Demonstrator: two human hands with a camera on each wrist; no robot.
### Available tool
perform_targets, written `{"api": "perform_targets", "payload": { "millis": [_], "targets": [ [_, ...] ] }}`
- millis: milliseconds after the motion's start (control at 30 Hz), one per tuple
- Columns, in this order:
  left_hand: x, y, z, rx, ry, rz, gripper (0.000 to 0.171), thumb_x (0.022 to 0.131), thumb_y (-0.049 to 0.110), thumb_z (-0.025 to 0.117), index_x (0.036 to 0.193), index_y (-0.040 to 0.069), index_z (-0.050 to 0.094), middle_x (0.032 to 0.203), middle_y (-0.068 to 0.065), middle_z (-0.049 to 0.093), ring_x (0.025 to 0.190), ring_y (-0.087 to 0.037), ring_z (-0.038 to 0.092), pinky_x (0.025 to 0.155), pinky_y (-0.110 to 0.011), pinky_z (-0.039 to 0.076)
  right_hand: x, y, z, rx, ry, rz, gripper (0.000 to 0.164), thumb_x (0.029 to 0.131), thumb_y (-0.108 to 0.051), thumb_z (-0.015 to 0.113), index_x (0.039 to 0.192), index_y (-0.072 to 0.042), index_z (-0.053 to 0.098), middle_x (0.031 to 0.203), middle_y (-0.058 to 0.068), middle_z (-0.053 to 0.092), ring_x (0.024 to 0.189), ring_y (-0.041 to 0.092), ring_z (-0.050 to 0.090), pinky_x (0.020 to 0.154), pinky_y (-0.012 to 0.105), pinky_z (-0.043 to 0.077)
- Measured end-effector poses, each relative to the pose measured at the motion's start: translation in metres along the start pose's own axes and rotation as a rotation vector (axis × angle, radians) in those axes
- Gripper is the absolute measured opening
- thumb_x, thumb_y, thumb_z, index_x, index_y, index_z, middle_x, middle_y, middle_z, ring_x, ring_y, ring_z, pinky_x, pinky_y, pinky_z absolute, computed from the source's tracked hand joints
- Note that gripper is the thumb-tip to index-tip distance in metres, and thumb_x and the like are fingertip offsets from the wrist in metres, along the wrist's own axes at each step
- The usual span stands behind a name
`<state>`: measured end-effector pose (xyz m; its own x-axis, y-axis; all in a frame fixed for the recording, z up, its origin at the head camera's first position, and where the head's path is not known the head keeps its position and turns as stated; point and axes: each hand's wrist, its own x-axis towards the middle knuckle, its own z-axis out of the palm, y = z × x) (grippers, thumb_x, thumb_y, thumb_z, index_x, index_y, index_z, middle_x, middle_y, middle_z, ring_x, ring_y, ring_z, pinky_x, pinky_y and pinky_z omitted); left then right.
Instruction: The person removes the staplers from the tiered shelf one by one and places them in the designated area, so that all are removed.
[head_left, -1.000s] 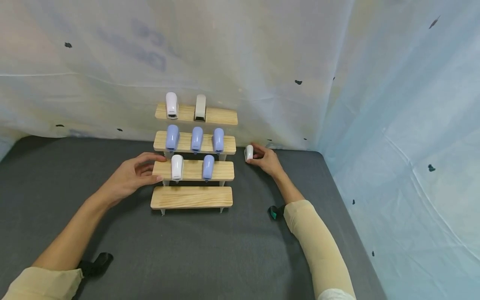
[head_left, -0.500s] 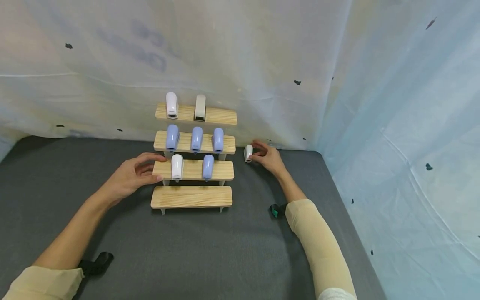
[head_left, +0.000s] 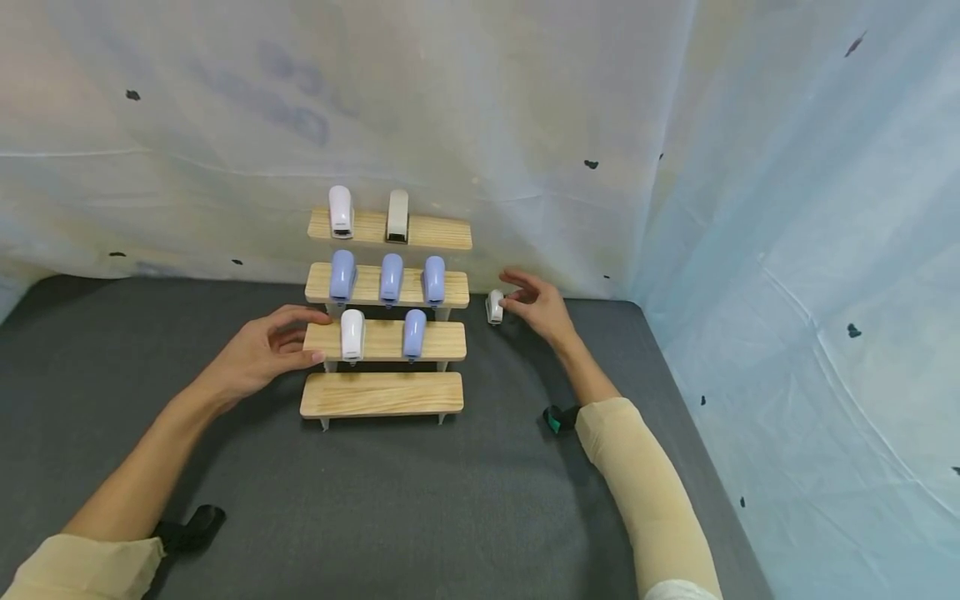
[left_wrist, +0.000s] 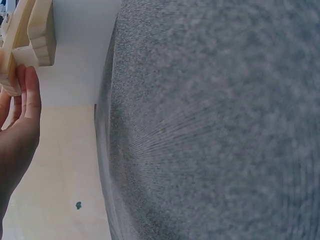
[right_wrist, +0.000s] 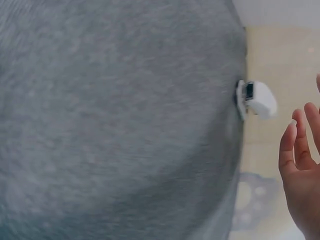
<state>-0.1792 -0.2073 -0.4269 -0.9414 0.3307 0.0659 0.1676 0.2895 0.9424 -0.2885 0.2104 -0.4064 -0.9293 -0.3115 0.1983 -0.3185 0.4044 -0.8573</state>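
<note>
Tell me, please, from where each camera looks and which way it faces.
Head: worn on the head, facing forward and down at the wooden stand; left hand, right hand and forearms show.
Left wrist: worn there, facing across the grey cloth; left hand at left edge, holding the stand.
Right wrist: worn there, facing the white stapler beside the stand; right hand at right edge.
Head and right wrist share that stapler.

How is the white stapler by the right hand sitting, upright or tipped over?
Upright: the right wrist view shows the white stapler with its base down on the grey cloth, its rounded top above.
</note>
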Motion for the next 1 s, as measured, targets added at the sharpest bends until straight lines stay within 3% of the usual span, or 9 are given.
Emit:
{"api": "perform_targets", "payload": {
  "millis": [200, 500, 833, 1000],
  "targets": [
    [-0.001, -0.002, 0.0, 0.035, 0.01, 0.037, 0.047, 0.094, 0.015, 0.072, 0.137, 0.006, 0.056, 0.139, -0.007, 0.047, 0.112, -0.005, 0.056, 0.083, -0.017, 0.051, 0.002, -0.018, -0.005, 0.007, -0.038, -0.039, 0.054, 0.09, 0.002, 0.071, 0.14, 0.006, 0.051, 0.138, 0.022, 0.056, 0.11, 0.047, 0.057, 0.092, 0.051, 0.05],
    [0.001, -0.003, 0.0, 0.074, 0.023, 0.06, 0.046, 0.093, 0.016, 0.073, 0.135, 0.005, 0.058, 0.137, -0.007, 0.047, 0.11, -0.007, 0.056, 0.084, -0.013, 0.049, 0.003, -0.051, -0.01, -0.008, -0.035, -0.095, 0.051, 0.091, -0.002, 0.071, 0.139, 0.004, 0.054, 0.136, 0.019, 0.059, 0.11, 0.043, 0.058, 0.089, 0.039, 0.052],
    [0.004, -0.004, 0.0, 0.066, 0.014, 0.064, 0.049, 0.092, 0.016, 0.074, 0.135, 0.003, 0.057, 0.136, -0.006, 0.046, 0.105, -0.007, 0.06, 0.079, -0.019, 0.055, 0.01, -0.072, -0.01, 0.041, -0.034, -0.229, 0.05, 0.09, 0.004, 0.069, 0.137, 0.008, 0.054, 0.133, 0.025, 0.058, 0.107, 0.046, 0.059, 0.091, 0.056, 0.049],
    [0.004, -0.004, 0.002, 0.058, 0.027, 0.051, 0.047, 0.091, 0.013, 0.075, 0.134, 0.004, 0.059, 0.133, -0.003, 0.048, 0.104, -0.006, 0.06, 0.079, -0.018, 0.054, 0.014, -0.083, -0.012, 0.061, -0.03, -0.278, 0.048, 0.09, 0.004, 0.069, 0.135, 0.009, 0.055, 0.13, 0.026, 0.06, 0.104, 0.046, 0.059, 0.091, 0.058, 0.049]
  ]
}}
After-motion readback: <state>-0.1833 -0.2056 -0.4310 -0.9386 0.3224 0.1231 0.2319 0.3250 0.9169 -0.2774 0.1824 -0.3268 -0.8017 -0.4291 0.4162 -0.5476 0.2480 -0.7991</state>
